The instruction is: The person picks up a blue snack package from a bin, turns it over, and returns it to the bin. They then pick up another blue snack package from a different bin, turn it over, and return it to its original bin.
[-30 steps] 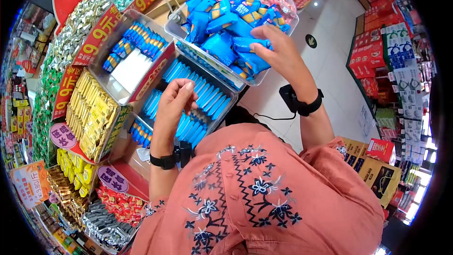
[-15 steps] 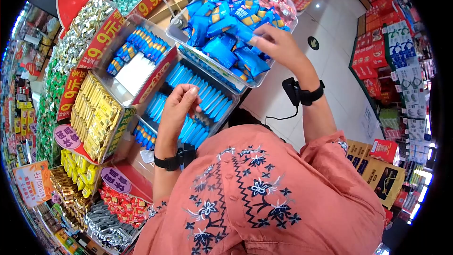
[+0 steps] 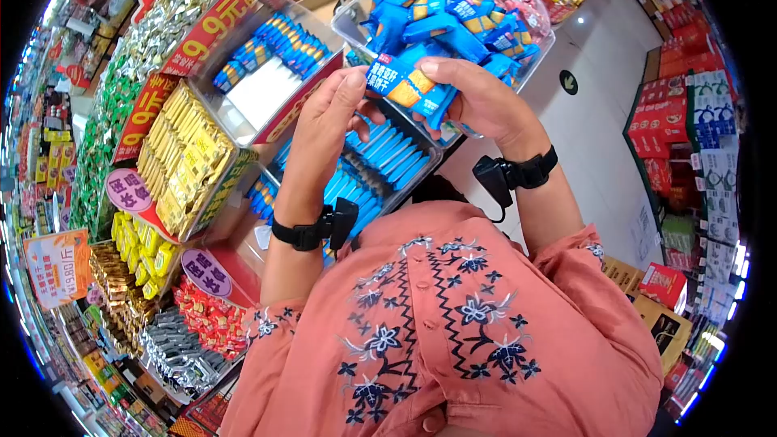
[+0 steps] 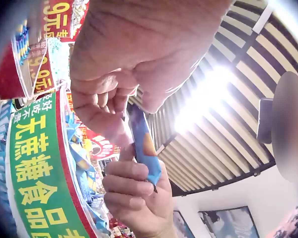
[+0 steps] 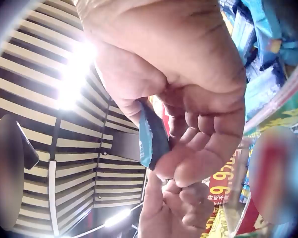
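Blue packet (image 3: 414, 89) pinched at edges by left hand (image 3: 326, 113) and right hand (image 3: 488, 105). Probably light, slick, crumbly inside; edges best, no squeezing.

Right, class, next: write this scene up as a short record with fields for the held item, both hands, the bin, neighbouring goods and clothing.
Held item: blue packet with a biscuit picture
Right hand: pinches the packet's right end
Left hand: pinches its left end
Bin: clear bin beyond the hands, holding similar loose packets
Neighbouring goods: yellow packets, left
Clothing: coral shirt with floral embroidery
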Motion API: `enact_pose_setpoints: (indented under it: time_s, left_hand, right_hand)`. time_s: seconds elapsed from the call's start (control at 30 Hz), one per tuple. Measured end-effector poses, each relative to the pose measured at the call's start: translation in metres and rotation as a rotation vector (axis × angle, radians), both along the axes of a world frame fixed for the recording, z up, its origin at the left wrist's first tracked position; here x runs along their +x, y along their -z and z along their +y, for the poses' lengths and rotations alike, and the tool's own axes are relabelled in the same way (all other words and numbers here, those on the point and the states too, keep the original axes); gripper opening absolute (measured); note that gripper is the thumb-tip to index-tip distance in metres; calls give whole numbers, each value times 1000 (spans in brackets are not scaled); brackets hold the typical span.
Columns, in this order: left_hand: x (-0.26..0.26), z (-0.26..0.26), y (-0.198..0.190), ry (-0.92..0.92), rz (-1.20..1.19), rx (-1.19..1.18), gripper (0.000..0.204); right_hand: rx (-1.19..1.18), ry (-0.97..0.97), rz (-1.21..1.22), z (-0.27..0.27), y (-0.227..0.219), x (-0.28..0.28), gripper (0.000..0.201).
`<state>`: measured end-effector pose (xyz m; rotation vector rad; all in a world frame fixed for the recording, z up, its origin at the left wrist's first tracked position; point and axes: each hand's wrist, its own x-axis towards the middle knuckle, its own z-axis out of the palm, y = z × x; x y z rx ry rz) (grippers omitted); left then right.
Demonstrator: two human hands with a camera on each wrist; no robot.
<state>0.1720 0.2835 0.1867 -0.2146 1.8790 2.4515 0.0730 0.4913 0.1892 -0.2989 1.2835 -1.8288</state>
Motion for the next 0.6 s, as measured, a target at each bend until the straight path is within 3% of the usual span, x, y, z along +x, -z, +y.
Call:
enact_pose_setpoints:
  time_s: [0.13, 0.47, 0.6]
  left_hand:
    - [3, -1, 3, 16, -11, 13, 37]
    - [4, -19, 22, -176, 20, 46, 44]
    - [2, -42, 25, -133, -20, -100, 52]
  right_hand:
    - [15, -36, 23, -12, 5, 5, 36]
    - [-17, 14, 35, -40, 16, 12, 34]
    - [46, 57, 134, -60, 18, 18, 34]
